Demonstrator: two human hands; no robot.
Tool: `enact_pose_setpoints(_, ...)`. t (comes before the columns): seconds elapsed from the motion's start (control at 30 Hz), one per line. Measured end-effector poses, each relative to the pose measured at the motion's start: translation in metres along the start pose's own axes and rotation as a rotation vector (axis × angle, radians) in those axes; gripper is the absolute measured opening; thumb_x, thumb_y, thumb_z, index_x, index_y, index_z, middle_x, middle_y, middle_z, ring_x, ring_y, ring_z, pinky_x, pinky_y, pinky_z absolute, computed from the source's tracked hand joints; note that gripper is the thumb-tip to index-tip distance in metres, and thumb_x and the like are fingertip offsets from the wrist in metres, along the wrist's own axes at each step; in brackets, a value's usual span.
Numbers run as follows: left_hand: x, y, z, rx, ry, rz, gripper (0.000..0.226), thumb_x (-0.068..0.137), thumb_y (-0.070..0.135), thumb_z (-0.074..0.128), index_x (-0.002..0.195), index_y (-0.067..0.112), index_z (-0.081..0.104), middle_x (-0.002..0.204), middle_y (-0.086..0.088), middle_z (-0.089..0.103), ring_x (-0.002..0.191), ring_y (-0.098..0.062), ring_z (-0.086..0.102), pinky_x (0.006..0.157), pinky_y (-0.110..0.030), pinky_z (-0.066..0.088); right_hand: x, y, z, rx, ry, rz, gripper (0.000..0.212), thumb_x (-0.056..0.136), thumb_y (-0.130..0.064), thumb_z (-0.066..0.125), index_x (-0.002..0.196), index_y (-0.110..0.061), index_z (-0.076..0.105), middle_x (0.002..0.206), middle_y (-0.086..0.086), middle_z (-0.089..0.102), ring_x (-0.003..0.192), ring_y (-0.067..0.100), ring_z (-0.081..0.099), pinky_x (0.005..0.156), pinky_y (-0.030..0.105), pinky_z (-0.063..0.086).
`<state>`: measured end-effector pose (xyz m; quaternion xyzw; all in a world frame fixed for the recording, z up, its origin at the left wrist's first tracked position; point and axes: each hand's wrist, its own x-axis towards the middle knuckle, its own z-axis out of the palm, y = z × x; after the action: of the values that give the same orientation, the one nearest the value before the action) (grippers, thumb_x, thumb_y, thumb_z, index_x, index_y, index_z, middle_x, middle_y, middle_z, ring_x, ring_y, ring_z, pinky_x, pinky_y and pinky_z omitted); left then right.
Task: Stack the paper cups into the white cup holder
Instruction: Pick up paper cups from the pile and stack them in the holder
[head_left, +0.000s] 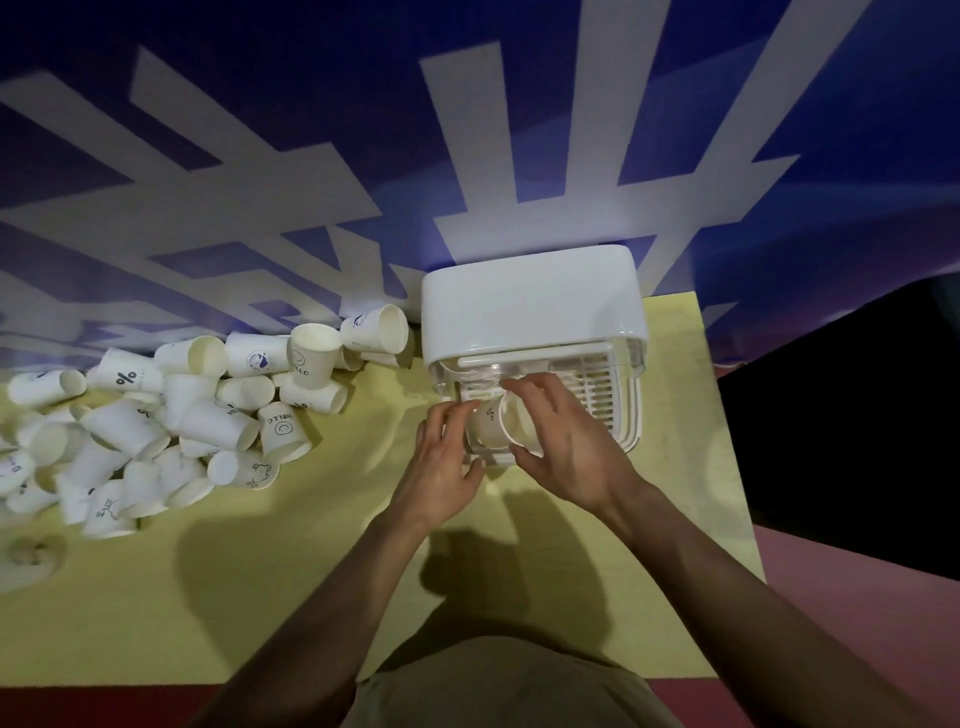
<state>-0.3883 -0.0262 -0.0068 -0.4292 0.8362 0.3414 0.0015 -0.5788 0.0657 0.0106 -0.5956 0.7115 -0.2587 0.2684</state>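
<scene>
A paper cup (501, 422) lies on its side at the front opening of the white cup holder (530, 312), its long axis roughly level, open mouth turned toward the person and to the right, base toward the left. The right hand (566, 447) curls its fingers and thumb around the rim. The left hand (447, 457) has its fingertips at the cup's base end, fingers loosely bent. A heap of loose cups (171, 415) lies well to the left on the yellow table (260, 597).
</scene>
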Motion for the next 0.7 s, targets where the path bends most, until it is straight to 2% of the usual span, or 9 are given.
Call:
enact_pose_setpoints(0.1,-0.023,-0.012,-0.006,0.008,-0.005,-0.058,0.075,0.09,0.016,0.068,0.151,0.031,0.029,0.147,0.004,0.03,0.138,-0.014,0.033,0.112,-0.031,0.039,0.004,-0.003,0.011,-0.127,-0.045,-0.013,0.079,0.086,-0.025,0.075,0.152,-0.029,0.032,0.15,0.001,0.038,0.121,0.025,0.057,0.073,0.042,0.06)
enact_pose_setpoints(0.2,-0.046,-0.024,-0.006,0.004,-0.018,-0.105,0.07,0.093,0.02,0.065,0.152,0.03,0.029,0.146,0.005,0.031,0.135,-0.013,0.036,0.112,-0.034,0.041,0.011,-0.005,0.021,-0.264,-0.093,0.027,0.078,0.085,-0.023,0.077,0.152,-0.025,0.036,0.15,0.007,0.041,0.119,0.031,0.059,0.068,0.041,0.059)
enact_pose_setpoints(0.37,-0.079,-0.036,-0.001,-0.019,-0.047,-0.149,0.068,0.095,0.02,0.064,0.152,0.032,0.029,0.146,0.005,0.032,0.137,-0.013,0.036,0.116,-0.036,0.037,0.028,-0.001,0.041,-0.352,-0.252,0.098,0.079,0.092,-0.039,0.071,0.157,-0.024,0.028,0.156,0.007,0.035,0.126,0.032,0.057,0.09,0.043,0.055)
enact_pose_setpoints(0.47,-0.094,-0.039,-0.002,-0.056,-0.039,-0.156,0.069,0.094,0.021,0.064,0.152,0.032,0.028,0.147,0.007,0.032,0.137,-0.012,0.034,0.117,-0.037,0.036,0.034,0.0,0.046,-0.326,-0.325,0.13,0.083,0.093,-0.05,0.067,0.159,-0.027,0.023,0.16,0.006,0.032,0.134,0.03,0.051,0.097,0.041,0.051)
enact_pose_setpoints(0.63,-0.111,-0.05,-0.009,-0.097,0.002,-0.165,0.071,0.094,0.02,0.064,0.153,0.035,0.027,0.146,0.009,0.032,0.137,-0.013,0.037,0.116,-0.036,0.037,0.026,-0.005,0.048,-0.382,-0.278,0.16,0.093,0.087,-0.058,0.069,0.16,-0.026,0.022,0.162,0.01,0.029,0.145,0.034,0.034,0.113,0.049,0.039)
enact_pose_setpoints(0.7,-0.117,-0.062,-0.016,-0.131,0.027,-0.168,0.071,0.093,0.019,0.065,0.152,0.036,0.028,0.145,0.01,0.032,0.136,-0.016,0.041,0.114,-0.041,0.041,0.014,-0.011,0.047,-0.394,-0.208,0.163,0.089,0.087,-0.054,0.071,0.158,-0.022,0.028,0.159,0.014,0.032,0.145,0.038,0.032,0.112,0.054,0.04)
